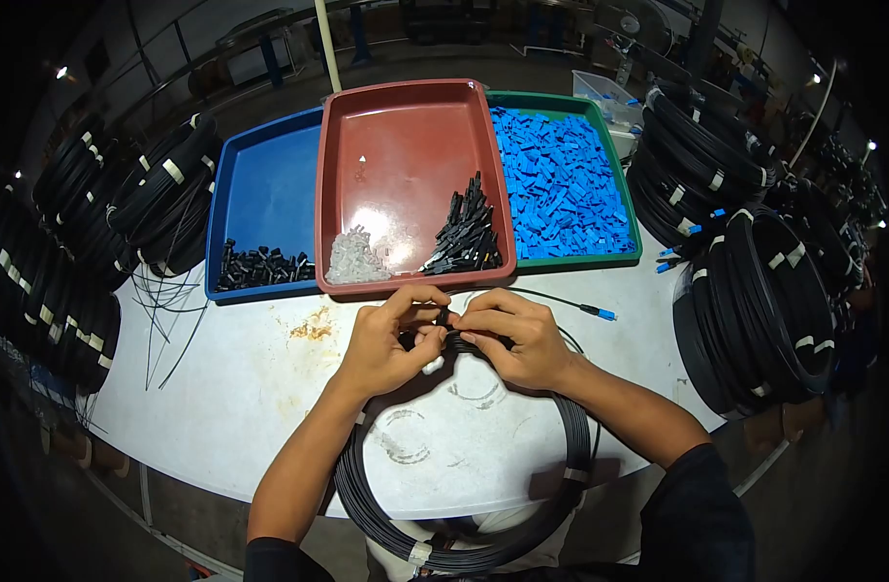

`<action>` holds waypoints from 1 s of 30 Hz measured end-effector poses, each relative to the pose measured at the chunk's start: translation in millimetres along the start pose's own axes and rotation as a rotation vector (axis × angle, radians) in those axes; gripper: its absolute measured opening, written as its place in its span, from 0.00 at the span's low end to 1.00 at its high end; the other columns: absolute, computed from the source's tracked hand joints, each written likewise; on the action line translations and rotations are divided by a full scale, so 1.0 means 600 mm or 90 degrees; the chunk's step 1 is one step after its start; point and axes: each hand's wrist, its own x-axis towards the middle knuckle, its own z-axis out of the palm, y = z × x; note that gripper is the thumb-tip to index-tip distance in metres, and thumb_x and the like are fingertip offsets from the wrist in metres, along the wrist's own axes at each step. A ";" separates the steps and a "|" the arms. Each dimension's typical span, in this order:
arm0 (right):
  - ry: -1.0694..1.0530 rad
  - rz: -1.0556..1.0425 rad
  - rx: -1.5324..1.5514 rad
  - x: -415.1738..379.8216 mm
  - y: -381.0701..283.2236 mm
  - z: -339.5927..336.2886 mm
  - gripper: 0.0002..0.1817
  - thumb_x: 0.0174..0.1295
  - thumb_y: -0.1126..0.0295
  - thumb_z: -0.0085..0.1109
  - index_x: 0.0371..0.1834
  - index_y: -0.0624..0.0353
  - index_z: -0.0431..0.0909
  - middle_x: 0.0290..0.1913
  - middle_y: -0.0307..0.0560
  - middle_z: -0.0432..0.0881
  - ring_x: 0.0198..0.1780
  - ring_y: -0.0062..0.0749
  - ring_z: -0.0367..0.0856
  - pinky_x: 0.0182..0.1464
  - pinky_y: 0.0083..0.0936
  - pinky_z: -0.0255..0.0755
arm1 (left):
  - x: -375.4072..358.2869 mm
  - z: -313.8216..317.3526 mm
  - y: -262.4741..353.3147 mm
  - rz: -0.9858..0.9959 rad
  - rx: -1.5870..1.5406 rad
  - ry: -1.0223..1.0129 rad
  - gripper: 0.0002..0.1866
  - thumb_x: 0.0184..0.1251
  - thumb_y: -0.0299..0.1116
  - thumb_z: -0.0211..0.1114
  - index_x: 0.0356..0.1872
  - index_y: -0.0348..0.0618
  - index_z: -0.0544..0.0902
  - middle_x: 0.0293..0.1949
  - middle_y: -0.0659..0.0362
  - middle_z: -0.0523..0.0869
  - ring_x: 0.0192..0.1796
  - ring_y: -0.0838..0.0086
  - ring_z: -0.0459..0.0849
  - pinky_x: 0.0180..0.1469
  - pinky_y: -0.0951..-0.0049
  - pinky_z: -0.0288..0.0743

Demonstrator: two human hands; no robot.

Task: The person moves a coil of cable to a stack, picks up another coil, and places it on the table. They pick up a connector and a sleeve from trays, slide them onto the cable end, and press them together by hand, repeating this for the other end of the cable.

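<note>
My left hand (pixel 398 338) is closed, its fingertips pinching a small black part (pixel 443 316) at the top of the cable coil. From the other side my right hand (pixel 514 339) pinches at the same spot, thumb and forefinger together on the black cable's end, which the fingers mostly hide. Below them the coil of black cable (pixel 577 427) hangs over the table's front edge, bound with white tape. A small white piece (pixel 433 366) shows under my left thumb. Past my right hand, a cable end with a blue connector (pixel 600 312) lies on the table.
A blue tray (pixel 260 194) holds black parts; a red tray (pixel 406 126) holds clear pieces (pixel 355 257) and black parts (pixel 466 228). The green tray (pixel 627 213) is full of blue connectors (pixel 561 184). Taped cable coils stand left (pixel 66 330) and right (pixel 755 301) on the white table (pixel 222 388).
</note>
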 end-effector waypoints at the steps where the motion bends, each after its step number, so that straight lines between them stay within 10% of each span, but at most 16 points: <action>1: 0.000 0.001 0.000 0.000 0.000 0.000 0.12 0.56 0.82 0.69 0.45 0.62 0.87 0.42 0.50 0.85 0.40 0.40 0.87 0.42 0.31 0.81 | 0.000 -0.001 -0.001 -0.008 -0.007 -0.001 0.18 0.62 0.23 0.69 0.54 0.37 0.81 0.38 0.54 0.93 0.37 0.82 0.88 0.41 0.79 0.81; 30: -0.039 -0.051 -0.020 0.002 0.000 -0.004 0.18 0.49 0.85 0.65 0.45 0.60 0.88 0.39 0.47 0.86 0.38 0.41 0.87 0.40 0.33 0.82 | -0.001 -0.001 0.001 0.004 -0.047 -0.017 0.16 0.64 0.19 0.66 0.52 0.39 0.75 0.39 0.54 0.93 0.35 0.85 0.85 0.40 0.79 0.80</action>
